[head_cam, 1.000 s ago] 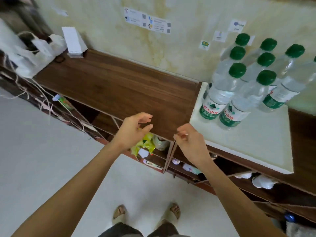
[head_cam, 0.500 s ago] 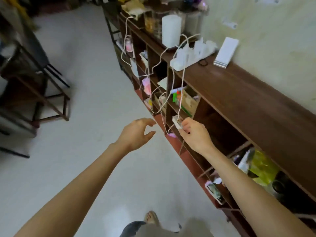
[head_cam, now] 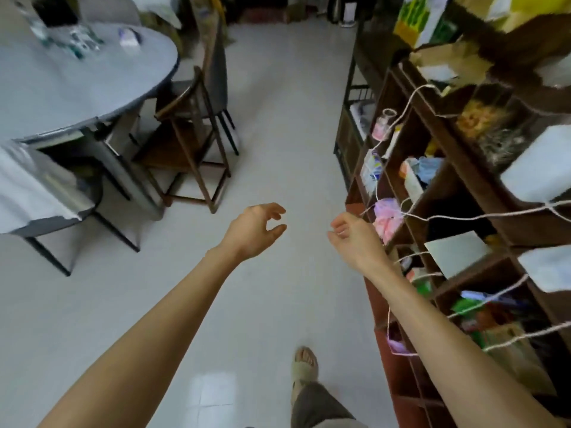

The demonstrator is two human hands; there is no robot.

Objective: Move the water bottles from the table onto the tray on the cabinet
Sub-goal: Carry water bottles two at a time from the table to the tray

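A round grey table (head_cam: 77, 88) stands at the upper left. Blurred water bottles (head_cam: 80, 41) lie or stand on its far side. My left hand (head_cam: 255, 231) hangs over the white floor with fingers loosely curled and nothing in it. My right hand (head_cam: 355, 239) is beside it, close to the brown cabinet (head_cam: 457, 186) on the right, fingers loosely curled and holding nothing. The tray and the bottles on it are out of view.
A wooden chair (head_cam: 191, 128) stands by the table, at the edge of the floor lane between table and cabinet. White cords (head_cam: 432, 216) hang across the cabinet's open shelves, which hold bags and boxes. My sandalled foot (head_cam: 304, 364) steps forward at the bottom.
The view has swung left, away from the tray and cabinet top, down the room to the table. Both hands stay empty, held out in front.
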